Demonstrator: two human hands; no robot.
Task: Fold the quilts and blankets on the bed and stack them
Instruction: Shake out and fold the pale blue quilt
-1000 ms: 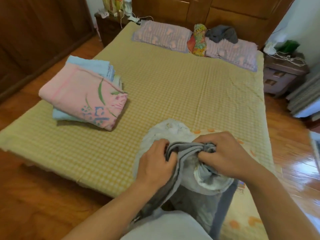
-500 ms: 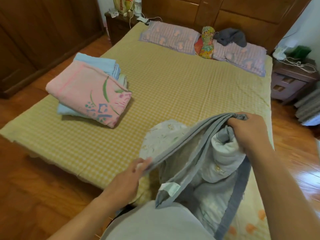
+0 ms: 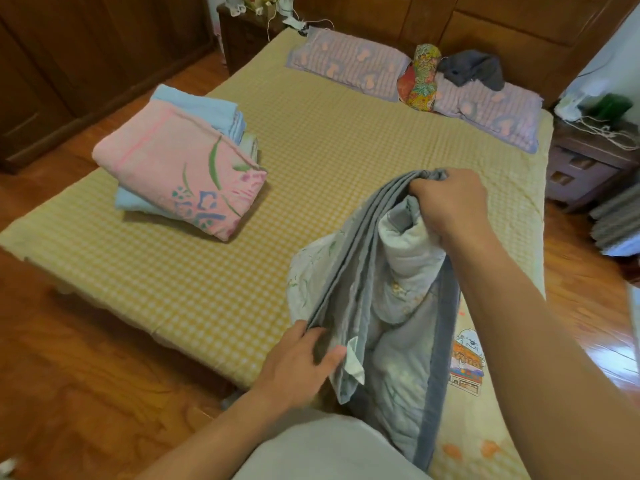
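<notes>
Grey-edged quilt held up at the foot of the bed, fold in progress.

The right hand (image 3: 450, 206) grips the gathered grey edges of the quilt (image 3: 391, 271) high; the left hand (image 3: 301, 362) pinches the same edges lower down, apparently to align the layers before laying them flat. The quilt hangs over the near edge of the bed (image 3: 332, 161). The folded stack (image 3: 180, 164) lies well apart to the left; bare mattress lies between.
</notes>
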